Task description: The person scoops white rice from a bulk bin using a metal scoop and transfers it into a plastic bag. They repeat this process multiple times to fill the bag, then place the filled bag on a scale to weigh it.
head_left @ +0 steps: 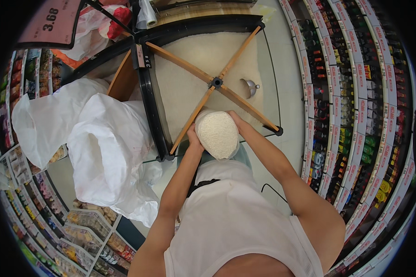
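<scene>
A rounded, pale bag of rice (217, 135) is between my two hands, in front of my chest at the near edge of a rice bin. White grains show across its near face. My left hand (194, 137) grips its left side, and my right hand (235, 121) holds it on the upper right. The fingers of both hands are partly hidden behind it. Beyond lies the bin with a black rim (154, 106), filled with loose white rice (185, 51). Wooden slats (235, 94) cross over the bin. On the rice at the right rests a metal scoop (250, 88).
Large white sacks (104, 152) are heaped at the left, beside the bin. A price sign (48, 21) hangs at the upper left. Shelves of bottles (346, 101) line the right. White wire baskets with packaged goods (85, 231) stand at the lower left.
</scene>
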The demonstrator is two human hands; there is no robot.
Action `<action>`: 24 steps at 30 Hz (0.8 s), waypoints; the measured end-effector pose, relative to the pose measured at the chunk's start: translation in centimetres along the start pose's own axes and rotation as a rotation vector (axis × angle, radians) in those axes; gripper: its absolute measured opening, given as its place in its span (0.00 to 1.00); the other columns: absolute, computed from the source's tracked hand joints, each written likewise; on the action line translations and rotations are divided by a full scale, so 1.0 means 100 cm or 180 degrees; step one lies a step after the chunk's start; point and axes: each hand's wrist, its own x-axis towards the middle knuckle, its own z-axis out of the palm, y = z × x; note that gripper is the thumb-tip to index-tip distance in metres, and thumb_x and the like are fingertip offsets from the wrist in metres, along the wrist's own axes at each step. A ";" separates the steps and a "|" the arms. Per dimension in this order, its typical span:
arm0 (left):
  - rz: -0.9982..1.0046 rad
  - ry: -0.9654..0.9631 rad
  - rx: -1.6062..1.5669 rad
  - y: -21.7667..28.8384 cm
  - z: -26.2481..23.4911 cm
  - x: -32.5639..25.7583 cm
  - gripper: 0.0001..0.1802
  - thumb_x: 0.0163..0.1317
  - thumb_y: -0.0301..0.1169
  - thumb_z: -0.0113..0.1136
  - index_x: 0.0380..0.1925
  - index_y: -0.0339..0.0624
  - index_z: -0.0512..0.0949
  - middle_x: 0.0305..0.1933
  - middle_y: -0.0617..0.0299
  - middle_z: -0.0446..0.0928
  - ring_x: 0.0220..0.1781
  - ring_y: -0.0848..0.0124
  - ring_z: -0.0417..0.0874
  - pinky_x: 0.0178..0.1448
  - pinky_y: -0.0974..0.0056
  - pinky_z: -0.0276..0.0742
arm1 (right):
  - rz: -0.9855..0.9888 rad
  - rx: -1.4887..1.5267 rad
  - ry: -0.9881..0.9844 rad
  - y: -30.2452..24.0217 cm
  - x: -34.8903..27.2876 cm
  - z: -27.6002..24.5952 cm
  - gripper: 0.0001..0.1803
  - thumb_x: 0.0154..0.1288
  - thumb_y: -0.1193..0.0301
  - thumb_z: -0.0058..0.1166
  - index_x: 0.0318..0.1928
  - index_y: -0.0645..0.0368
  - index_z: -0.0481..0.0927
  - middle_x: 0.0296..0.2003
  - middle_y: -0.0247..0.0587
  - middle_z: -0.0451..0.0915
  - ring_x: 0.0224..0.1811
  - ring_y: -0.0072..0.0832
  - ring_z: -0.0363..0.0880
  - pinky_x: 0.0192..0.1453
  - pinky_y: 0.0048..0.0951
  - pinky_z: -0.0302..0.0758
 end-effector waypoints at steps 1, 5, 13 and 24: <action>0.0044 0.0008 0.0022 -0.003 -0.004 0.004 0.31 0.69 0.48 0.36 0.63 0.40 0.66 0.58 0.46 0.75 0.59 0.54 0.77 0.60 0.49 0.76 | 0.0029 -0.0060 -0.0013 0.000 0.003 -0.004 0.20 0.70 0.67 0.39 0.46 0.70 0.81 0.40 0.51 0.84 0.37 0.35 0.85 0.43 0.35 0.82; 0.0032 0.0028 0.0002 -0.012 -0.004 0.022 0.30 0.69 0.48 0.36 0.63 0.40 0.66 0.59 0.47 0.74 0.59 0.54 0.77 0.61 0.51 0.76 | -0.0072 -0.0139 -0.0119 0.000 0.016 -0.021 0.21 0.70 0.64 0.39 0.46 0.67 0.82 0.41 0.49 0.84 0.36 0.35 0.85 0.44 0.36 0.82; 0.0093 0.0473 0.0241 -0.038 -0.034 0.088 0.30 0.69 0.48 0.35 0.61 0.40 0.70 0.60 0.50 0.75 0.59 0.55 0.77 0.61 0.53 0.75 | 0.0106 0.0097 0.0498 0.038 0.052 -0.046 0.27 0.74 0.54 0.34 0.59 0.60 0.75 0.54 0.46 0.79 0.55 0.37 0.77 0.62 0.37 0.71; -0.0336 0.0191 0.0733 -0.010 -0.016 0.042 0.30 0.71 0.51 0.33 0.63 0.45 0.70 0.63 0.51 0.73 0.63 0.54 0.74 0.65 0.50 0.72 | 0.0403 0.0674 0.0482 0.056 0.016 -0.061 0.38 0.70 0.42 0.42 0.72 0.48 0.56 0.70 0.52 0.54 0.70 0.46 0.57 0.73 0.46 0.55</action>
